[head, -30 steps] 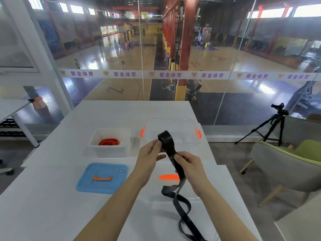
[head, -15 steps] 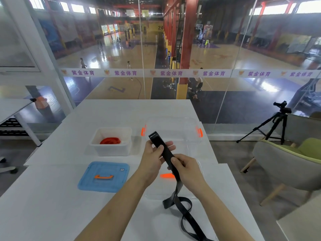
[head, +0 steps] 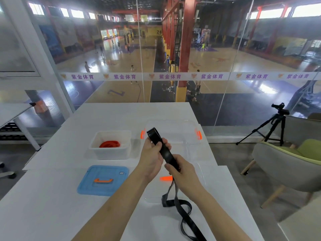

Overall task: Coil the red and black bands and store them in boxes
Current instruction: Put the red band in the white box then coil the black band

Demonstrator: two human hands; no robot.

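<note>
Left hand (head: 150, 159): grips black band (head: 165, 152) near its folded top.
Right hand (head: 180, 171): grips band lower down.
Band tail: trails on table (head: 52, 206).
Red band (head: 109, 144): coiled in white box (head: 111, 152), left of hands.

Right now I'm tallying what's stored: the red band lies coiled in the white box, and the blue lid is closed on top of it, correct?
Not quite. In the head view the red band does lie coiled in the white box, but the blue lid is off, flat on the table in front of the open box.
</note>
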